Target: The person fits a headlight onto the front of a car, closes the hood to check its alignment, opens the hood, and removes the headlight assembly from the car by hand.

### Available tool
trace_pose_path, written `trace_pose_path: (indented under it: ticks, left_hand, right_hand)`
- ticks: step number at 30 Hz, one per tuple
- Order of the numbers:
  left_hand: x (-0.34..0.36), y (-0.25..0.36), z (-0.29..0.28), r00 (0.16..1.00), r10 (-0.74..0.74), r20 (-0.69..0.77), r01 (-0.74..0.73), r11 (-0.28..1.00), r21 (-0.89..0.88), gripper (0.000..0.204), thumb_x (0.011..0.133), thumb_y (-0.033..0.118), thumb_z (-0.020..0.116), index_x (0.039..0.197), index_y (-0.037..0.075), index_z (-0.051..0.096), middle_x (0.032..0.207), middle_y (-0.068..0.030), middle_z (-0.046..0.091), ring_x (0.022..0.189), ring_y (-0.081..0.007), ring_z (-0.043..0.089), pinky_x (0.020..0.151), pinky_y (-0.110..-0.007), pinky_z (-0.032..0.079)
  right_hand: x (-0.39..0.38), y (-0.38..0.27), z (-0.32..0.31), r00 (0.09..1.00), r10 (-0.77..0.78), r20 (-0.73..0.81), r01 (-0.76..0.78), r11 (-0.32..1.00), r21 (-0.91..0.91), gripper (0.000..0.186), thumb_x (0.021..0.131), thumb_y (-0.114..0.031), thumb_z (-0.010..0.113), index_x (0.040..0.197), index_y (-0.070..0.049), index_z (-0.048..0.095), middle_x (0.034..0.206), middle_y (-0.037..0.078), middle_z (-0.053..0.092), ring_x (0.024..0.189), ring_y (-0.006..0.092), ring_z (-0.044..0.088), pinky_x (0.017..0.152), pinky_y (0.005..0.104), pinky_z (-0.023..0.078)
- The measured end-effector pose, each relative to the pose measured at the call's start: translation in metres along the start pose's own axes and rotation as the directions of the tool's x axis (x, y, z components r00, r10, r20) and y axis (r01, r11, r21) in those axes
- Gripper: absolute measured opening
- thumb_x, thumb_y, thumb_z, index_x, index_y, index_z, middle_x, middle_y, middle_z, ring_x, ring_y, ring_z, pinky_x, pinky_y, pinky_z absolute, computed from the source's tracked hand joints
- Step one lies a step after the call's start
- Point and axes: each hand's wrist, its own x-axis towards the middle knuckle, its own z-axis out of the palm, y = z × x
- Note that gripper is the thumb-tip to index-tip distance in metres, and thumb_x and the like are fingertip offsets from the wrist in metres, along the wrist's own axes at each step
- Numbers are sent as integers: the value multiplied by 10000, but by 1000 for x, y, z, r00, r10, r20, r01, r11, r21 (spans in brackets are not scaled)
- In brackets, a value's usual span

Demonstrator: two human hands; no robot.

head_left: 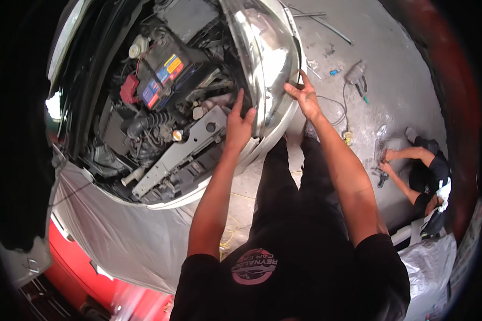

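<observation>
A white car's headlamp [274, 75] lies along the right of the open engine bay. My right hand [305, 99] grips its outer edge, thumb over the clear lens, some fingers hidden. My left hand [238, 125] is at the inner edge, index finger and thumb spread, touching beside the lamp; its other fingers are mostly hidden. Left of it are a silver radiator crossmember [185, 150], a black air hose [142, 123] and a battery [166, 75] with a red terminal cover [129, 88].
Tools [355, 75], metal bars [332, 29] and cables lie on the grey floor [391, 91]. At right, another person [428, 166] crouches, hands on a dark tool. A grey sheet [112, 224] drapes over a red car [75, 257] at lower left.
</observation>
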Motion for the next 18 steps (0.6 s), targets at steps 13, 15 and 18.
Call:
trace_pose_path:
  ticks: [13, 15, 18]
  left_hand:
    - [-153, -67, -20, 996, 80, -42, -27, 703, 711, 451, 888, 168, 648, 1318, 40, 604, 1558, -223, 325, 1448, -464, 266, 1153, -561, 277]
    - [-152, -62, -18, 996, 83, -34, -36, 717, 696, 464, 883, 161, 653, 1327, 38, 596, 1563, -221, 320, 1441, -459, 284, 1152, -564, 279]
    - [-157, -52, -27, 993, 91, -70, -29, 791, 611, 484, 879, 149, 659, 1344, 41, 582, 1567, -219, 315, 1434, -447, 309, 1153, -551, 287]
  right_hand:
    - [-21, -24, 0, 996, 73, 52, -71, 997, -43, 1094, 814, -411, 807, 1564, 26, 141, 1291, 265, 592, 1201, 336, 588, 1043, 419, 454]
    - [-15, -22, -3, 996, 71, 62, -68, 996, -53, 1100, 811, -418, 805, 1565, 23, 137, 1307, 268, 579, 1220, 351, 575, 1035, 439, 461]
    - [-11, -26, -2, 988, 139, 70, -137, 990, -42, 1113, 793, -440, 808, 1568, 8, 146, 1382, 248, 527, 1305, 354, 502, 1032, 483, 459]
